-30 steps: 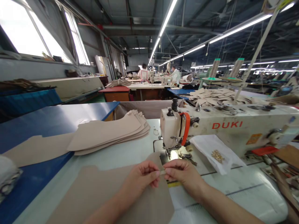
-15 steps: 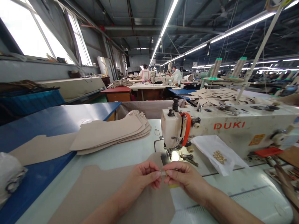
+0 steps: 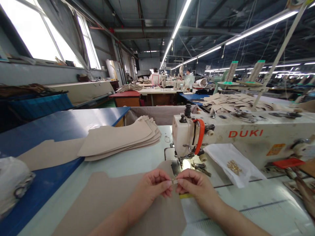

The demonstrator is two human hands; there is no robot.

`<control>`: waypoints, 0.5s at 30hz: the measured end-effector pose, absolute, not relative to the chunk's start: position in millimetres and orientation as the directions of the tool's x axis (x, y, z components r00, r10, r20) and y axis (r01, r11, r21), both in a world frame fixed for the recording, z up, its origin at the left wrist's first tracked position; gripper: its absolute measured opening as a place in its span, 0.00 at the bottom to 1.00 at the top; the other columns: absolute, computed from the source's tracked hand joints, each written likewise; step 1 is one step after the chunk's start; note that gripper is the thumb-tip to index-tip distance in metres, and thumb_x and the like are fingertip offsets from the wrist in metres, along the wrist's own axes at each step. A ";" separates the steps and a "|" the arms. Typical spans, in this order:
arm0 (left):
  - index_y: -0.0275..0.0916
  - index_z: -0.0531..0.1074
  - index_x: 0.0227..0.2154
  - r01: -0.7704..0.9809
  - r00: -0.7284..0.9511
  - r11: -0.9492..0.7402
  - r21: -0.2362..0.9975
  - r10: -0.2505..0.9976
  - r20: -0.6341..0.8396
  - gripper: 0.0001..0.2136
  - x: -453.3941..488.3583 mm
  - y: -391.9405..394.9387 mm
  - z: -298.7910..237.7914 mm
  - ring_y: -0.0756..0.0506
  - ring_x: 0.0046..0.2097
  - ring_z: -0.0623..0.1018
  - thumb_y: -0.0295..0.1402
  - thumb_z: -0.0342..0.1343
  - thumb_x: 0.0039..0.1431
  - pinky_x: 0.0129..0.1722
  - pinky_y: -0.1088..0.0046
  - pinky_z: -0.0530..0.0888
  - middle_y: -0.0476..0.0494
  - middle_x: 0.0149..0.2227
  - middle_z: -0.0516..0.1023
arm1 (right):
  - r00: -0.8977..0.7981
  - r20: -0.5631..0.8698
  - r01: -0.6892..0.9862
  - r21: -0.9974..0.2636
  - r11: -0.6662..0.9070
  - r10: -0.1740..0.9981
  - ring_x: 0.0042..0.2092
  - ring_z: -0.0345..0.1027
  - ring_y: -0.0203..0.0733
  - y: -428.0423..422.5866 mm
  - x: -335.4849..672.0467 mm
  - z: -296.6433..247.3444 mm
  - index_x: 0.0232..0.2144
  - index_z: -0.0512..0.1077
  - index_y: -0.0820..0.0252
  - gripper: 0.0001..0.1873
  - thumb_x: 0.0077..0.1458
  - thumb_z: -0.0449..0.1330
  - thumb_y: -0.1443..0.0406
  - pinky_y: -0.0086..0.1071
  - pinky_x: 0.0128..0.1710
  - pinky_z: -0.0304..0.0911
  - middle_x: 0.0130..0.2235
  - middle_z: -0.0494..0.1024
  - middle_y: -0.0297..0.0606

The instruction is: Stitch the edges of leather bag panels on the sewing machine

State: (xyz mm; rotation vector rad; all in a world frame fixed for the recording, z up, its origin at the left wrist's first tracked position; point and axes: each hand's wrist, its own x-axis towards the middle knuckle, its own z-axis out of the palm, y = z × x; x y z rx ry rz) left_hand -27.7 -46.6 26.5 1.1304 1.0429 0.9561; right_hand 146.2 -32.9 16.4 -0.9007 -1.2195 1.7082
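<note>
My left hand (image 3: 157,184) and my right hand (image 3: 197,188) meet fingertip to fingertip just in front of the sewing machine's needle area. Between them shows a small gold metal piece (image 3: 173,180), pinched by the left thumb and forefinger. A short pale strip (image 3: 175,182) beside it is gripped in the right fingertips; the fingers hide most of both. Under the hands a large beige fabric panel (image 3: 110,203) lies flat, its far end reaching the lit presser foot. The sewing machine (image 3: 221,131) has an orange lever on its head.
On a white sheet (image 3: 221,152) beside the machine lie several gold metal pieces (image 3: 233,167). Stacked beige panels (image 3: 118,137) rest to the left, partly over a blue table (image 3: 73,121). A plastic bag (image 3: 12,183) sits at the far left. People work in the background.
The gold piece has shifted from the right fingertips to the gap between both hands, against the left fingertips. The view has turned slightly left.
</note>
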 end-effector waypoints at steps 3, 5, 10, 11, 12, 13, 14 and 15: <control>0.36 0.70 0.25 -0.004 0.201 0.102 0.995 0.975 -0.099 0.12 -25.8 -48.5 23.9 0.51 0.25 0.73 0.39 0.63 0.45 0.27 0.75 0.69 0.50 0.21 0.75 | -0.380 -0.041 -0.199 -0.972 -0.125 0.924 0.27 0.70 0.36 -34.1 141.1 13.4 0.26 0.73 0.61 0.17 0.39 0.67 0.53 0.30 0.31 0.66 0.23 0.75 0.33; 0.36 0.70 0.25 0.014 0.191 0.076 0.997 0.979 -0.077 0.12 -25.8 -49.6 23.1 0.51 0.25 0.73 0.39 0.63 0.45 0.28 0.76 0.69 0.50 0.21 0.75 | -0.389 -0.045 -0.200 -0.971 -0.132 0.920 0.27 0.70 0.36 -33.3 138.5 12.3 0.25 0.72 0.61 0.18 0.38 0.68 0.53 0.30 0.30 0.65 0.23 0.74 0.33; 0.36 0.71 0.30 -0.150 0.171 0.242 0.959 0.961 -0.216 0.16 -27.0 -49.2 27.1 0.50 0.26 0.74 0.46 0.60 0.47 0.28 0.75 0.69 0.49 0.23 0.76 | -0.414 -0.132 -0.202 -0.951 -0.232 0.901 0.25 0.69 0.35 -28.6 138.5 13.5 0.25 0.71 0.62 0.20 0.35 0.69 0.53 0.29 0.28 0.64 0.22 0.74 0.33; 0.36 0.72 0.31 -0.174 0.176 0.286 0.942 0.950 -0.256 0.17 -26.5 -49.0 28.3 0.50 0.27 0.74 0.45 0.61 0.46 0.28 0.76 0.69 0.48 0.24 0.76 | -0.414 -0.143 -0.208 -0.947 -0.246 0.899 0.25 0.69 0.34 -28.1 138.7 13.8 0.25 0.71 0.62 0.21 0.34 0.70 0.53 0.29 0.28 0.64 0.22 0.74 0.33; 0.35 0.72 0.32 -0.184 0.185 0.319 0.930 0.940 -0.287 0.17 -25.7 -49.0 29.4 0.50 0.27 0.74 0.44 0.62 0.44 0.28 0.76 0.69 0.48 0.25 0.77 | -0.410 -0.150 -0.216 -0.943 -0.255 0.900 0.25 0.68 0.34 -27.8 138.6 13.8 0.25 0.71 0.63 0.21 0.34 0.70 0.53 0.28 0.28 0.63 0.22 0.74 0.33; 0.35 0.72 0.33 -0.178 0.197 0.339 0.924 0.932 -0.304 0.17 -24.8 -49.0 30.4 0.51 0.27 0.74 0.42 0.64 0.43 0.28 0.77 0.69 0.47 0.25 0.77 | -0.403 -0.153 -0.225 -0.939 -0.260 0.902 0.25 0.68 0.34 -27.8 138.3 13.7 0.25 0.71 0.63 0.21 0.34 0.70 0.53 0.28 0.28 0.63 0.22 0.74 0.32; 0.35 0.72 0.32 -0.163 0.209 0.344 0.925 0.928 -0.308 0.17 -23.8 -49.1 31.2 0.51 0.28 0.73 0.40 0.65 0.42 0.28 0.77 0.68 0.47 0.26 0.77 | -0.397 -0.156 -0.232 -0.936 -0.263 0.904 0.24 0.68 0.34 -27.9 137.8 13.4 0.24 0.71 0.63 0.21 0.34 0.70 0.53 0.28 0.27 0.63 0.22 0.73 0.32; 0.35 0.72 0.31 -0.148 0.217 0.338 0.929 0.928 -0.303 0.16 -22.9 -49.1 31.9 0.51 0.28 0.73 0.39 0.65 0.42 0.28 0.78 0.68 0.47 0.25 0.77 | -0.394 -0.158 -0.236 -0.935 -0.266 0.905 0.24 0.68 0.34 -28.0 137.3 12.9 0.24 0.71 0.63 0.21 0.34 0.70 0.53 0.28 0.27 0.63 0.22 0.74 0.32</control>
